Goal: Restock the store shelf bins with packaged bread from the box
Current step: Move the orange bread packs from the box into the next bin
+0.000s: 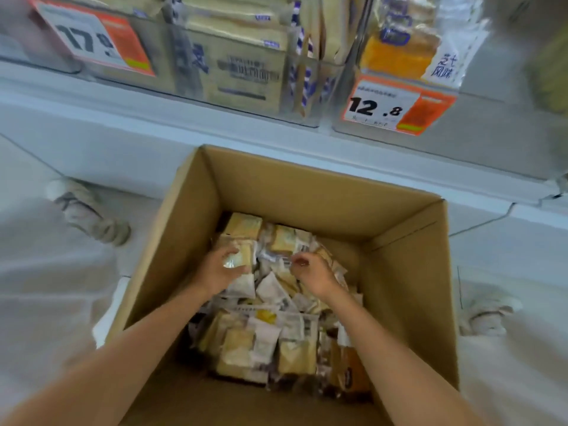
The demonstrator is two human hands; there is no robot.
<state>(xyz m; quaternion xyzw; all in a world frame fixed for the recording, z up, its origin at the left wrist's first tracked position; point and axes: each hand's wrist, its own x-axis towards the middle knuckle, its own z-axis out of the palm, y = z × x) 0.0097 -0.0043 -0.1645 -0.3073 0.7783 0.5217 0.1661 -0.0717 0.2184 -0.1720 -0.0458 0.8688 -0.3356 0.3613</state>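
A large open cardboard box [196, 210] stands on the floor below the shelf, holding several packaged bread pieces [270, 339] in clear and white wrappers. Both my arms reach down into it. My left hand [219, 269] grips a bread packet [236, 261] near the far side of the pile, fingers curled round it. My right hand [313, 272] pinches the wrapper edge of another packet [276, 258] beside it. Above, clear shelf bins [233, 66] hold upright bread packages.
Price tags reading 17 [92, 38] and 12.8 [396, 106] hang on the bin fronts. The white shelf ledge [215, 133] juts out just beyond the box. Rolled grey cloths [89, 210] lie on the pale floor to the left and to the right [488, 315].
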